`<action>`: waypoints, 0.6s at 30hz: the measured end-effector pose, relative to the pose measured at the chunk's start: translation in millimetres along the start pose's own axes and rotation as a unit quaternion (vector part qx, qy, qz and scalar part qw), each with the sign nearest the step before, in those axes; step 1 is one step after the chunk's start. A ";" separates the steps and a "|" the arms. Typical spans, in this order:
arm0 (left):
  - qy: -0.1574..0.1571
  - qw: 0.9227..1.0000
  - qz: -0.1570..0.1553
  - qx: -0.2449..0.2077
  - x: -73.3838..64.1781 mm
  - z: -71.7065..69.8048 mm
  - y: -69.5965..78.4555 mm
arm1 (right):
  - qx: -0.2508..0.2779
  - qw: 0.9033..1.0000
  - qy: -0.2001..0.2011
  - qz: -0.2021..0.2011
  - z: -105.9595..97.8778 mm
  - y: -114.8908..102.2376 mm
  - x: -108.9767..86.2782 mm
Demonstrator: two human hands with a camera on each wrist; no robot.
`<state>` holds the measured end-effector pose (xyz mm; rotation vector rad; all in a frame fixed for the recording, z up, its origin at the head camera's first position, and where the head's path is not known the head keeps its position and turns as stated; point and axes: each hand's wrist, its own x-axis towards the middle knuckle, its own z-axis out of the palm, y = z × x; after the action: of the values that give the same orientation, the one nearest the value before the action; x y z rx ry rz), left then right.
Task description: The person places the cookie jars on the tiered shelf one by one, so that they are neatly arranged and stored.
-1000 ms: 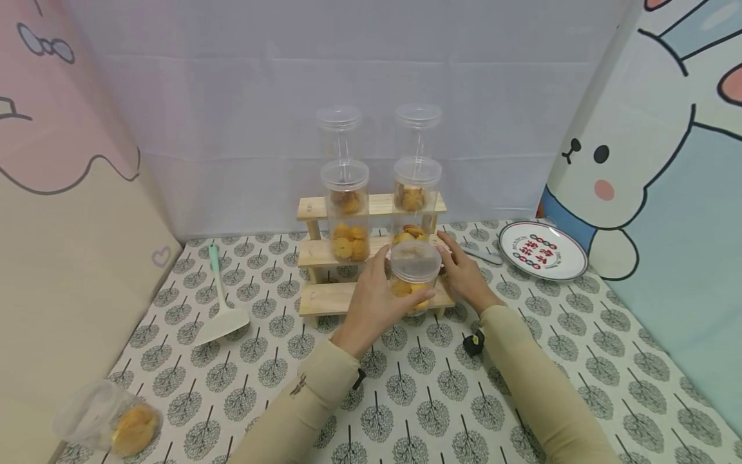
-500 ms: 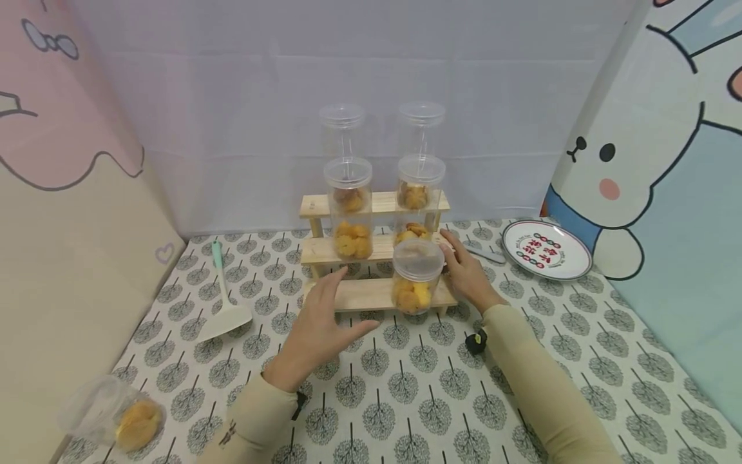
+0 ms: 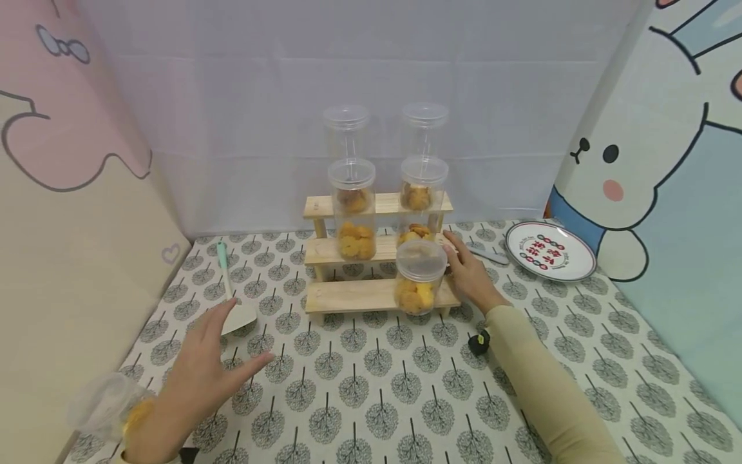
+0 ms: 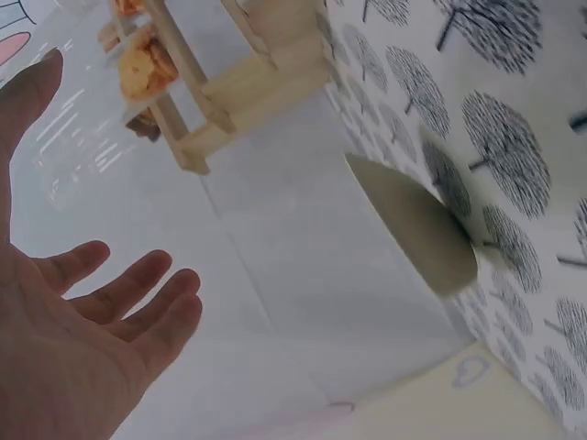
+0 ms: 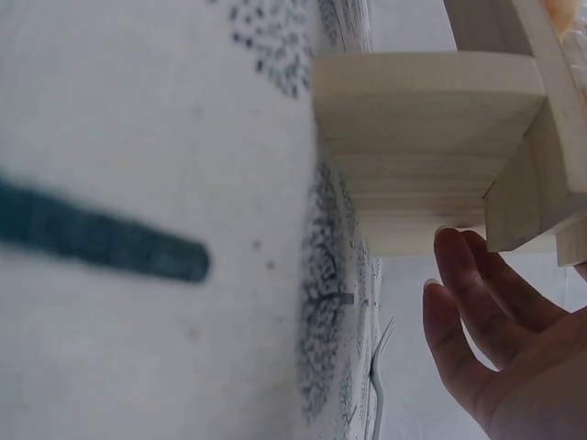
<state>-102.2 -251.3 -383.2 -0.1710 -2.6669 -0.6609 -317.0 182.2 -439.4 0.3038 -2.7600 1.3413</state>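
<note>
My left hand (image 3: 194, 370) is in the air over the left of the table, thumb and fingers spread, holding nothing. It overlaps a clear jar (image 3: 101, 403) that lies on its side with yellow cookies in it. Just beyond the fingertips is the pale blade of a spatula (image 3: 242, 317) with a mint-green handle. At the right end of the wooden step rack (image 3: 348, 296) is my right hand (image 3: 472, 280), its fingers loosely bent beside a rack leg (image 5: 525, 197). A lidded jar of cookies (image 3: 418, 277) stands upright on the lowest step, left of that hand.
Several other lidded jars, including one jar (image 3: 353, 212) on the middle step, stand on the upper steps. Right of the rack lie a fork (image 5: 378, 385) and a white plate (image 3: 581, 264) with red lettering. Cloth walls (image 3: 261, 116) rise behind and at both sides.
My left hand has let go of the jar on the lowest step and moved left and toward me, over the lying jar. The right hand has stayed beside the rack.
</note>
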 end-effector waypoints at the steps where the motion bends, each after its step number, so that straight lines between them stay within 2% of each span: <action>1: 0.005 1.000 0.001 0.004 -4.7 -5.6 -3.3 | -0.001 1.000 0.002 -0.001 0.1 0.5 0.0; 6: 0.051 0.999 0.010 0.008 -23.4 -33.1 -18.7 | 0.000 1.000 0.000 -0.005 0.2 2.0 1.6; 8: 0.068 0.998 0.005 0.011 -29.9 -42.7 -25.4 | 0.001 1.000 0.001 -0.002 0.4 2.1 2.2; 13: 0.080 0.995 -0.059 0.019 -46.0 -62.1 -44.6 | -0.001 1.000 0.004 -0.004 0.6 2.0 2.1; 18: 0.100 0.988 -0.117 0.034 -63.1 -69.1 -67.1 | -0.004 1.000 0.004 -0.008 0.5 2.6 1.5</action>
<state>-34.8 -344.6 -380.4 0.2199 -2.5315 -0.6205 -319.0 183.2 -441.5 0.3185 -2.7494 1.3248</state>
